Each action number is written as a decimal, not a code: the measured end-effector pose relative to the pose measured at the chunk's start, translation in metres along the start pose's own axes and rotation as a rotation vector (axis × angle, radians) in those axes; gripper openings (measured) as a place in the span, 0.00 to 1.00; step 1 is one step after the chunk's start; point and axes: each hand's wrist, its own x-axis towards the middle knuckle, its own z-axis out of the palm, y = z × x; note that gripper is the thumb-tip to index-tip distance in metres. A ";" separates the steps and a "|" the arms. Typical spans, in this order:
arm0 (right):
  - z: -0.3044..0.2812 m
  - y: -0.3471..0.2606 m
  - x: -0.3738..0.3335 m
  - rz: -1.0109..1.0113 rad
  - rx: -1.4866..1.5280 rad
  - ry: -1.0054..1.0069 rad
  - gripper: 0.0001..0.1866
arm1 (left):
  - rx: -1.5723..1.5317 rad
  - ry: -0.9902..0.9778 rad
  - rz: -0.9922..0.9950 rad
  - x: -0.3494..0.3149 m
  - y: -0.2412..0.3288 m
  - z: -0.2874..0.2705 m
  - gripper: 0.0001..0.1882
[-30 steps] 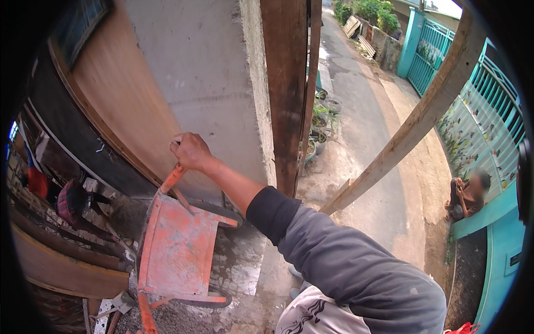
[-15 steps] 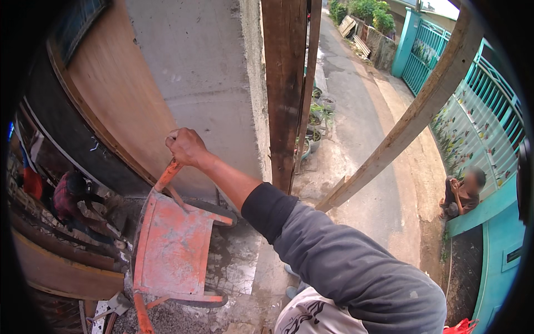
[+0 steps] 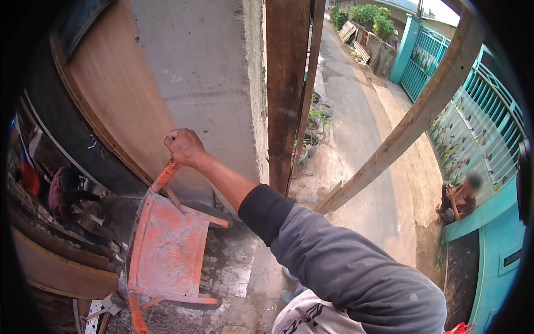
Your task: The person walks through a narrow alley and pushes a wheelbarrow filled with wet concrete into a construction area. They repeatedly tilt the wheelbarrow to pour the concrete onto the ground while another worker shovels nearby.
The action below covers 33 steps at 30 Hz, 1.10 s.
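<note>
We look down from a height: one hand (image 3: 186, 147), which side we cannot tell, has its fingers curled tight around the handle of an orange wheelbarrow (image 3: 167, 250) at lower left of the frame, beside a grey concrete wall (image 3: 206, 72). The other hand is out of view. The barrow seems to be mid-lift or being steadied; next it likely needs a firm, balanced pull.

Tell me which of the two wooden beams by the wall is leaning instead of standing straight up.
The paler beam on the right leans, slanting from the ground up toward the turquoise fence. The darker beam stands upright against the concrete wall.
</note>
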 end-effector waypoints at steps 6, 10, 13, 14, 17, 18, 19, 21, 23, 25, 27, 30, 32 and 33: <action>-0.002 -0.002 -0.002 0.021 0.009 -0.001 0.14 | 0.103 0.085 0.029 -0.002 0.004 0.002 0.19; 0.000 -0.005 -0.005 0.027 0.010 -0.007 0.13 | 0.236 0.173 0.023 -0.004 -0.003 -0.001 0.21; 0.002 -0.006 -0.006 0.014 -0.009 -0.041 0.13 | 0.401 0.166 0.155 -0.007 0.004 -0.004 0.22; 0.003 -0.006 -0.007 0.011 0.012 -0.034 0.12 | 0.402 0.116 0.195 -0.006 0.002 -0.007 0.22; 0.004 -0.010 -0.010 0.002 0.042 -0.013 0.12 | 0.374 -0.036 0.259 -0.003 -0.005 -0.015 0.23; 0.004 -0.010 -0.011 -0.002 0.030 -0.007 0.12 | 0.346 -0.086 0.241 -0.003 -0.001 -0.014 0.23; 0.005 -0.010 -0.011 -0.006 0.018 -0.001 0.12 | 0.318 -0.136 0.223 -0.002 0.001 -0.014 0.23; 0.005 -0.010 -0.011 0.009 0.008 -0.004 0.12 | 0.268 -0.211 0.129 0.001 0.003 -0.016 0.22; 0.005 -0.011 -0.010 0.010 0.009 -0.001 0.13 | 0.252 -0.224 0.111 0.002 0.006 -0.014 0.21; 0.007 -0.008 -0.011 -0.002 0.011 0.000 0.15 | 0.268 -0.231 0.092 0.001 0.012 -0.017 0.20; 0.008 -0.004 -0.010 -0.057 -0.020 0.007 0.15 | 0.264 -0.240 0.088 -0.001 0.016 -0.017 0.20; 0.009 -0.001 -0.009 -0.021 -0.025 -0.009 0.15 | 0.254 -0.269 0.051 -0.001 0.001 -0.021 0.22; 0.015 -0.008 -0.009 0.008 -0.023 -0.027 0.16 | 0.286 -0.293 -0.048 0.007 -0.045 -0.035 0.24; 0.019 -0.012 -0.008 0.007 -0.031 -0.036 0.17 | 0.234 -0.294 -0.064 0.005 -0.044 -0.039 0.22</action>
